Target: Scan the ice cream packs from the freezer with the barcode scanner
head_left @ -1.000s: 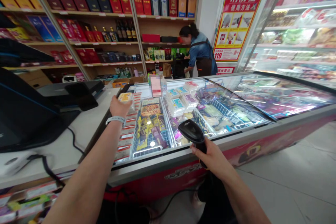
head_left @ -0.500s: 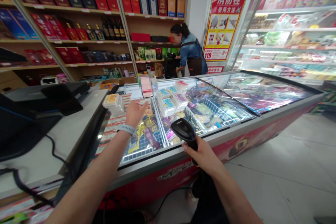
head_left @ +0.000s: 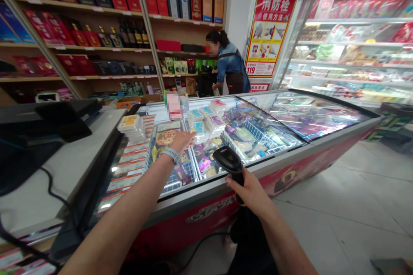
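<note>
In the head view, my right hand (head_left: 251,189) is wrapped round the handle of a black handheld barcode scanner (head_left: 227,159), its head tilted up over the freezer's front edge. My left hand (head_left: 182,141), with a grey band on the wrist, stretches over the glass-topped chest freezer (head_left: 206,185). Its fingers are extended and hold nothing that I can see. Their tips are close to a stack of flat white packs with blue and purple labels (head_left: 206,125); whether they touch is unclear. A phone with a blurred screen (head_left: 174,106) stands behind the hand.
Another stack of packs with orange labels (head_left: 130,125) is on the freezer's left end. A counter with black equipment (head_left: 64,120) stands at left. A person in a blue shirt and dark apron (head_left: 230,66) bends by the shelves behind. A cable (head_left: 206,240) hangs below.
My left hand has moved right and a little down, from near the phone to beside the blue-labelled packs. The view has shifted slightly. My right hand keeps hold of the barcode scanner.
</note>
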Demonstrator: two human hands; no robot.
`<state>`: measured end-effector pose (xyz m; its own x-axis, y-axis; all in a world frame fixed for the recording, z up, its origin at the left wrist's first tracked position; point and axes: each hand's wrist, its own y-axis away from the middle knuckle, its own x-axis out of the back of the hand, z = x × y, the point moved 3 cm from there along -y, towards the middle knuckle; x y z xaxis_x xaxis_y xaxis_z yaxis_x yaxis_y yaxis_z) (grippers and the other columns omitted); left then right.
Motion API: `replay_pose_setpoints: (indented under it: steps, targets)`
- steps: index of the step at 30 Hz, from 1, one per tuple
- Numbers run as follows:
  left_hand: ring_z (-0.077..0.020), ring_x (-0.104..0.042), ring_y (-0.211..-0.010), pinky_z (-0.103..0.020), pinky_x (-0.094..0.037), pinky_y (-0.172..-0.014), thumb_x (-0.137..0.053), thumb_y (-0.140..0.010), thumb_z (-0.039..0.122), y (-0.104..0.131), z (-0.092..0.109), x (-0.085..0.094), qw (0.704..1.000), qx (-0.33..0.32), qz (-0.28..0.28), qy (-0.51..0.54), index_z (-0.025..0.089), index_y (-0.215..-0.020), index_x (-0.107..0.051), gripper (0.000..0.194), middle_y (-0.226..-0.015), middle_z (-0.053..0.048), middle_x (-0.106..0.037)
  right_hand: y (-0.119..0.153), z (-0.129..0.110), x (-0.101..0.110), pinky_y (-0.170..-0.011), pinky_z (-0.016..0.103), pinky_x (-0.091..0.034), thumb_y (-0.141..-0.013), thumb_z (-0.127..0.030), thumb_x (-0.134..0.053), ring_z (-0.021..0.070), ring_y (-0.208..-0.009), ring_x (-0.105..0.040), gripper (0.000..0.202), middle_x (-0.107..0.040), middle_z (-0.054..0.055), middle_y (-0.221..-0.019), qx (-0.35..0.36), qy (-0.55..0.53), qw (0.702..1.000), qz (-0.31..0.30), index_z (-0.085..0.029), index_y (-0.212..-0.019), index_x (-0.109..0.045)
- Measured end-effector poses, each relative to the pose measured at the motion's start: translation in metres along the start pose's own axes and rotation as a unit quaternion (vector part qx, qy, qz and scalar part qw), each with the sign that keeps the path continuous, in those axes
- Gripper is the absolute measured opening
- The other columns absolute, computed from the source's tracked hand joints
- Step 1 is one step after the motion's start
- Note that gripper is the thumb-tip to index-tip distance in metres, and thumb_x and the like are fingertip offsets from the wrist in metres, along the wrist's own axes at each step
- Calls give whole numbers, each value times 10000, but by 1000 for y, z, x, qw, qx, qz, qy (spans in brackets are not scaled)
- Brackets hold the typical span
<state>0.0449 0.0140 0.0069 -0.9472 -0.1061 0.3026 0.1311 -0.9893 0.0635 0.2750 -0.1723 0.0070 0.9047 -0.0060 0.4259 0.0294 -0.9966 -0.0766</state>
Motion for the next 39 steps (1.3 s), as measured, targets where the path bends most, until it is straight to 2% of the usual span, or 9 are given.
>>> replay_pose_setpoints:
  steps: [3,6,12,16,20,25,31,39]
  targets:
    - [-192,-659,-646,-317,-497,-613,-758,-584,516,4,-5,19,999,17,-13,45,167,-745,-625,407,-721,-89,-700,-3,-1,-3,-807,347,-462,-829,-367,-608,245,-878,-628,292,-696,73,-918,-8,5,1000,0,-152,-1026,-622]
    - [-180,-660,-707,-315,-509,-674,-774,-550,536,10,-11,45,997,3,-24,77,164,-834,-675,479,-796,-84,-721,-7,-8,-7,-826,344,-458,-828,-348,-610,242,-899,-626,274,-693,68,-938,7,11,1000,-9,-161,-1028,-623]
    - [-232,-662,-831,-349,-507,-744,-792,-519,578,23,-31,101,995,-39,-10,92,154,-912,-739,580,-885,-104,-737,-21,-34,-23,-822,337,-456,-857,-354,-590,228,-912,-610,276,-682,59,-974,76,35,995,-61,-169,-1060,-611]
    - [-240,-666,-844,-354,-521,-747,-783,-549,569,24,-43,122,991,-69,11,110,165,-940,-744,563,-880,-98,-739,-33,-56,-39,-794,324,-453,-862,-339,-584,214,-884,-603,240,-676,49,-956,107,63,989,-80,-182,-1042,-608]
    - [-237,-665,-839,-349,-526,-738,-772,-579,551,19,-52,128,988,-96,23,119,167,-996,-743,568,-904,-97,-740,-44,-72,-55,-769,321,-448,-855,-323,-577,214,-866,-599,230,-675,46,-929,123,101,982,-96,-185,-1037,-606]
    - [-237,-663,-866,-353,-530,-759,-739,-640,520,18,-53,127,985,-121,26,122,177,-1060,-736,542,-989,-94,-737,-51,-79,-67,-770,334,-437,-854,-339,-572,225,-873,-602,260,-674,61,-944,122,140,976,-110,-173,-1054,-597]
    - [-250,-662,-870,-375,-536,-770,-736,-653,489,23,-49,126,984,-126,41,116,164,-1060,-737,521,-937,-95,-740,-52,-78,-70,-725,317,-426,-850,-333,-577,223,-843,-611,250,-673,57,-918,117,164,973,-112,-172,-1041,-590]
    - [-246,-658,-861,-365,-527,-747,-731,-644,523,29,-45,127,986,-123,41,109,162,-1049,-736,543,-939,-97,-736,-51,-80,-69,-701,312,-424,-850,-341,-570,217,-817,-614,228,-666,47,-884,114,173,972,-107,-187,-1019,-579]
